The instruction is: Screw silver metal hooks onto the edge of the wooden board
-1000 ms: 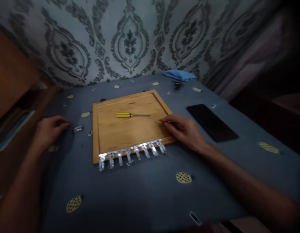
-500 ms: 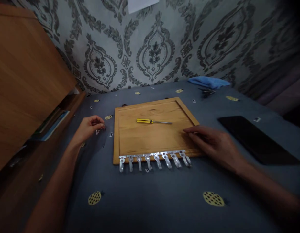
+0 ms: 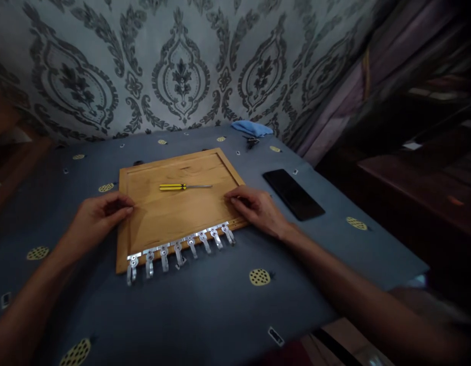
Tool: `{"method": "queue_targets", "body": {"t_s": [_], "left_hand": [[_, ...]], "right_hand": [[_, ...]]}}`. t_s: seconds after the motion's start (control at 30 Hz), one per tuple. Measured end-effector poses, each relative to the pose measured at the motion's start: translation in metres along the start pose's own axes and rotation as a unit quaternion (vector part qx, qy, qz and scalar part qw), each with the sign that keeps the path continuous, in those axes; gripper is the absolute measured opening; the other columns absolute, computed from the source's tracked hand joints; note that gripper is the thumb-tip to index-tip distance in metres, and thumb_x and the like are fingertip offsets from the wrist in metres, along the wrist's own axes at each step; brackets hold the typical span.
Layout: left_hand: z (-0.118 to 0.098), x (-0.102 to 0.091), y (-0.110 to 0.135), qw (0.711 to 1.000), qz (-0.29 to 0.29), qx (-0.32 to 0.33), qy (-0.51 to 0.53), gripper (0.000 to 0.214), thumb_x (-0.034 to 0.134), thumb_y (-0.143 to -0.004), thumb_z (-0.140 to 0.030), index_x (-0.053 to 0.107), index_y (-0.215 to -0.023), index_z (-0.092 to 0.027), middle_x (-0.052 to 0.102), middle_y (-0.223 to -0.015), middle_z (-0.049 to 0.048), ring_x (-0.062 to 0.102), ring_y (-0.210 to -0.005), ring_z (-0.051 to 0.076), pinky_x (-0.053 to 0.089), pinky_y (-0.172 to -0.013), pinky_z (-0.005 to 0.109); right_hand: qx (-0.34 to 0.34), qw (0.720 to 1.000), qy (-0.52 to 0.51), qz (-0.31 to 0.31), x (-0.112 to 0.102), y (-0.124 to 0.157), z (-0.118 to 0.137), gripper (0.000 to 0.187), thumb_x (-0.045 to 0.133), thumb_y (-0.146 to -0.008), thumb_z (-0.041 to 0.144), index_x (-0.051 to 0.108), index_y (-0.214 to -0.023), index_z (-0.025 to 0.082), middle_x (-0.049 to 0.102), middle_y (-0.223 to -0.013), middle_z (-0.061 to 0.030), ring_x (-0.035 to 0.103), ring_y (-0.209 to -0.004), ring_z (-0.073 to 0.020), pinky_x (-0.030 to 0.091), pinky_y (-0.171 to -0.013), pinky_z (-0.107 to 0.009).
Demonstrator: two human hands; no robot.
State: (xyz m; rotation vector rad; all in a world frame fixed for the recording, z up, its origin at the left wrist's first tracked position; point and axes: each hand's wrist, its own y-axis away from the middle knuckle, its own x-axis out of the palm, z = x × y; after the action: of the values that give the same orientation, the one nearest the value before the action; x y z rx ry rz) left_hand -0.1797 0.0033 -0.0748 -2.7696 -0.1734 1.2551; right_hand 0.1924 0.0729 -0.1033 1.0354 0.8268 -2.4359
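Note:
A framed wooden board (image 3: 174,218) lies flat on the cloth-covered table. Along its near edge runs a strip of silver metal hooks (image 3: 178,248), their curved ends hanging past the edge. On the board rests a screwdriver (image 3: 185,187) with a yellow and black handle, its shaft pointing right. My left hand (image 3: 101,216) is at the board's left border, thumb and forefinger brought together; whatever is between them is too small to make out. Over the right border is my right hand (image 3: 260,208), fingertips pinched above the panel, their contents hidden.
A black flat phone-like slab (image 3: 294,194) lies right of the board. Farther back are a blue cloth (image 3: 252,128) and a small dark object (image 3: 251,142). Patterned wallpaper (image 3: 182,76) rises behind the table, with a curtain (image 3: 334,112) at the right.
The view has swung to the right. My left hand has come from the cloth, where it was by small shiny bits, to the board's left border. My right hand stays by the right border.

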Motion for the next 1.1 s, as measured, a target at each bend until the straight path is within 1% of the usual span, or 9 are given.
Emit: {"method": "queue_targets", "body": {"t_s": [0.13,0.27,0.37,0.5,0.63,0.77,0.9,1.1], "left_hand": [[-0.014,0.008,0.005,0.999,0.022,0.013,-0.038,0.031,0.058,-0.078,-0.051,0.072,-0.087,-0.025,0.076,-0.089,0.0035,0.068,-0.08,0.025,0.051,-0.072,0.033],[-0.026,0.014,0.007,0.994,0.048,0.035,-0.087,0.023,0.056,-0.078,-0.044,0.071,-0.079,-0.026,0.076,-0.084,0.0028,0.066,-0.075,0.024,0.048,-0.073,0.034],[-0.027,0.017,0.006,0.991,0.065,0.044,-0.103,0.021,0.054,-0.078,-0.043,0.069,-0.076,-0.027,0.075,-0.08,0.002,0.065,-0.072,0.024,0.047,-0.07,0.033],[-0.025,0.021,0.001,0.989,0.081,0.049,-0.112,0.025,0.054,-0.078,-0.046,0.07,-0.081,-0.027,0.076,-0.082,0.002,0.067,-0.072,0.024,0.047,-0.068,0.032],[-0.03,0.031,-0.006,0.985,0.103,0.071,-0.118,0.025,0.052,-0.081,-0.044,0.069,-0.081,-0.026,0.075,-0.081,0.0018,0.066,-0.07,0.022,0.045,-0.066,0.031],[-0.043,0.042,-0.014,0.978,0.134,0.109,-0.119,0.022,0.051,-0.084,-0.039,0.068,-0.081,-0.025,0.074,-0.082,0.0027,0.065,-0.073,0.023,0.045,-0.068,0.032],[-0.061,0.054,-0.025,0.968,0.17,0.144,-0.116,0.02,0.05,-0.084,-0.035,0.066,-0.079,-0.023,0.071,-0.076,0.0024,0.063,-0.07,0.021,0.044,-0.068,0.032],[-0.085,0.07,-0.038,0.96,0.203,0.163,-0.1,0.016,0.052,-0.079,-0.028,0.067,-0.079,-0.022,0.07,-0.074,0.0011,0.061,-0.067,0.019,0.041,-0.064,0.03]], "right_hand": [[-0.012,1.0,-0.004,0.01,-0.002,0.0,0.001,0.02,0.051,-0.097,0.021,0.069,-0.103,0.019,0.076,-0.1,-0.0085,0.071,-0.09,-0.021,0.055,-0.079,-0.034],[-0.022,1.0,-0.001,0.017,-0.003,-0.001,0.001,0.019,0.05,-0.097,0.02,0.069,-0.102,0.018,0.075,-0.099,-0.0097,0.07,-0.09,-0.0218,0.054,-0.08,-0.035],[-0.029,0.999,0.002,0.021,-0.003,-0.001,0.002,0.019,0.05,-0.097,0.018,0.068,-0.102,0.018,0.074,-0.098,-0.0092,0.069,-0.089,-0.0211,0.053,-0.08,-0.035],[-0.037,0.999,0.008,0.027,-0.003,-0.001,0.003,0.019,0.048,-0.098,0.019,0.067,-0.101,0.018,0.072,-0.095,-0.0081,0.067,-0.087,-0.0193,0.052,-0.079,-0.033],[-0.047,0.998,0.008,0.032,-0.004,-0.001,0.005,0.019,0.047,-0.099,0.018,0.066,-0.102,0.017,0.071,-0.096,-0.0092,0.066,-0.088,-0.0191,0.051,-0.079,-0.033],[-0.052,0.998,0.007,0.036,-0.004,-0.001,0.007,0.02,0.047,-0.098,0.016,0.066,-0.103,0.017,0.071,-0.098,-0.0095,0.066,-0.089,-0.0195,0.051,-0.08,-0.033],[-0.052,0.998,0.003,0.039,-0.005,-0.001,0.008,0.02,0.047,-0.098,0.014,0.066,-0.104,0.016,0.071,-0.099,-0.0099,0.066,-0.09,-0.0197,0.051,-0.081,-0.033],[-0.042,0.998,0.003,0.049,-0.009,-0.001,0.01,0.021,0.049,-0.097,0.015,0.067,-0.108,0.015,0.072,-0.102,-0.0109,0.067,-0.094,-0.0211,0.051,-0.083,-0.034]]}}
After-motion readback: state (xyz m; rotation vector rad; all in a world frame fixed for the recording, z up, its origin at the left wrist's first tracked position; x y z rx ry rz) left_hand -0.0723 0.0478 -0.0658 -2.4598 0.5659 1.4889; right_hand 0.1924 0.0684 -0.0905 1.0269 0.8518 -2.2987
